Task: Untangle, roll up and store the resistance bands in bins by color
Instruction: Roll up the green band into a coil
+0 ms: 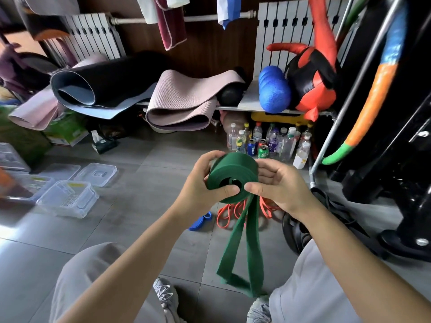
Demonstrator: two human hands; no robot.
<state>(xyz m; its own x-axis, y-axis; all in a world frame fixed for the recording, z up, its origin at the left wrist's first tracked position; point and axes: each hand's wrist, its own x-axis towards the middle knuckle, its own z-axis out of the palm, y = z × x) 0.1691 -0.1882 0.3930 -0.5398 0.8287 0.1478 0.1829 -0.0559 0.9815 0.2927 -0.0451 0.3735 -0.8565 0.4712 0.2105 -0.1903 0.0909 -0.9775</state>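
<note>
A wide green resistance band is partly wound into a thick roll held in front of me. My left hand grips the roll's left side, thumb on its face. My right hand grips its right side, thumb near the centre hole. The band's loose end hangs down in a loop to about my feet. On the floor behind lie an orange band, a rolled blue band and black bands. Clear plastic bins stand at the left.
Bin lids lie on the grey tiled floor by the bins. Rolled yoga mats, a blue foam roller and a row of bottles and cans line the back. A black machine frame stands at the right.
</note>
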